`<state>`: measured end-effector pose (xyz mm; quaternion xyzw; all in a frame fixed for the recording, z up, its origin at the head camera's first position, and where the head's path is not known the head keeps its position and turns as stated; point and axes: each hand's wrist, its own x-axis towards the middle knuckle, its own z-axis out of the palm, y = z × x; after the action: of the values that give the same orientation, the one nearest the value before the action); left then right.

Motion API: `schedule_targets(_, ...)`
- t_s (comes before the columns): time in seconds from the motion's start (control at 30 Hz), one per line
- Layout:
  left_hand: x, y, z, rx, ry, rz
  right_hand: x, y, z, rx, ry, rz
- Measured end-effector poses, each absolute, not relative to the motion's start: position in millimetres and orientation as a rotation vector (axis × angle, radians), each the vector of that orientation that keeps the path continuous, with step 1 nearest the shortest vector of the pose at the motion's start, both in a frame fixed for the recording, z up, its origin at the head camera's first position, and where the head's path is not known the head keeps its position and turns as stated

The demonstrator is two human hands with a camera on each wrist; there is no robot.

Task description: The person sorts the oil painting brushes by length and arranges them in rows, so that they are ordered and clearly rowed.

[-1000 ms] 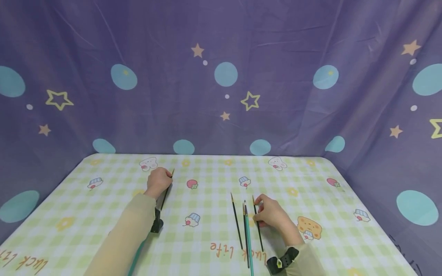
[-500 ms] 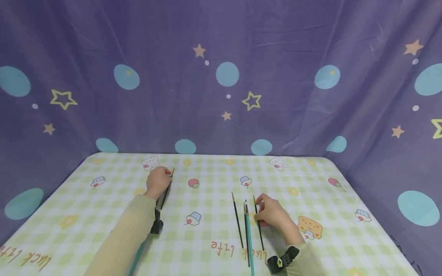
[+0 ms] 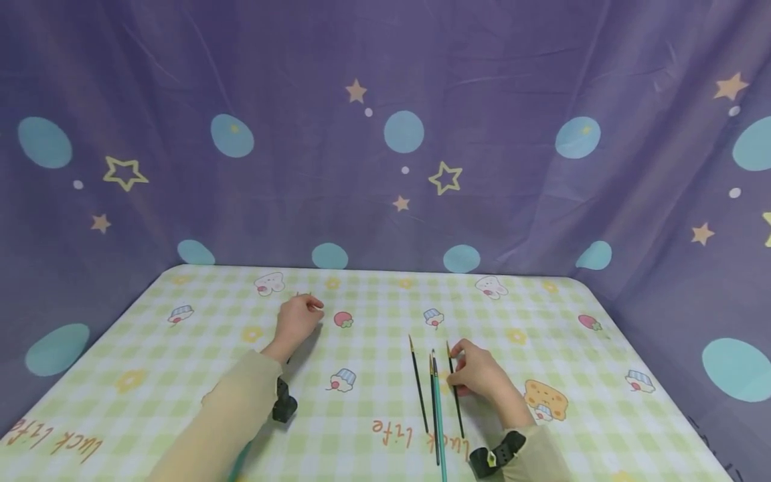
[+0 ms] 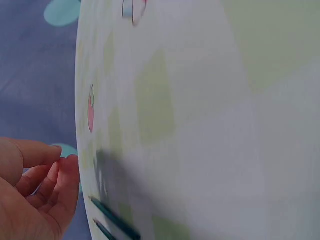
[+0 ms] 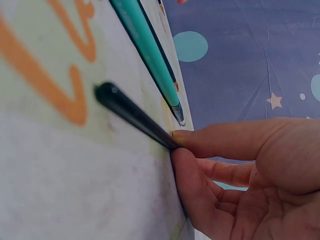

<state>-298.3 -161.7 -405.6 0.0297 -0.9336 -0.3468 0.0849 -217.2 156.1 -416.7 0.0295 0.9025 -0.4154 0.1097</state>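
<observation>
Between thumb and fingers, my right hand [image 3: 478,369] pinches a thin black paintbrush [image 3: 456,402]; its dark handle [image 5: 137,119] slants across the right wrist view. Left of it lie a teal paintbrush [image 3: 440,415], a black one close alongside and another black paintbrush [image 3: 419,388]. My left hand [image 3: 299,323] hovers over the far left of the cloth, fingers loosely bent, holding nothing. Under it in the left wrist view lie two dark-handled brushes, one a dark green brush [image 4: 115,217]. In the head view the left hand and sleeve mostly hide them; a teal handle [image 3: 239,462] shows below the sleeve.
A green-and-white checked cloth [image 3: 361,348] with printed cupcakes and strawberries covers the table. Behind and at the sides hangs a purple curtain [image 3: 313,147] with stars and teal dots. Each wrist wears a black strap with a small camera.
My left hand has let go of a dark paintbrush and shifted right. My right hand keeps its pinch on the black paintbrush. The head view has turned slightly left.
</observation>
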Motion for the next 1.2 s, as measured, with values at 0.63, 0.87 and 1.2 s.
schedule_targets(0.63,-263.2,-100.1,-417.5,-0.116,-2.831,-1.310,-217.6,156.5,-418.6,0.089,2.647,-1.225)
schedule_targets(0.87,-249.4,-77.3,-416.8,-0.233,-2.821,-1.436,-217.7,156.9,-416.8,0.107,2.658,-1.204)
schedule_targets(1.2,-242.0,-45.7,-424.2,-0.285,-2.834,-1.612,-215.5,155.3,-416.5,0.077,2.677,-1.215)
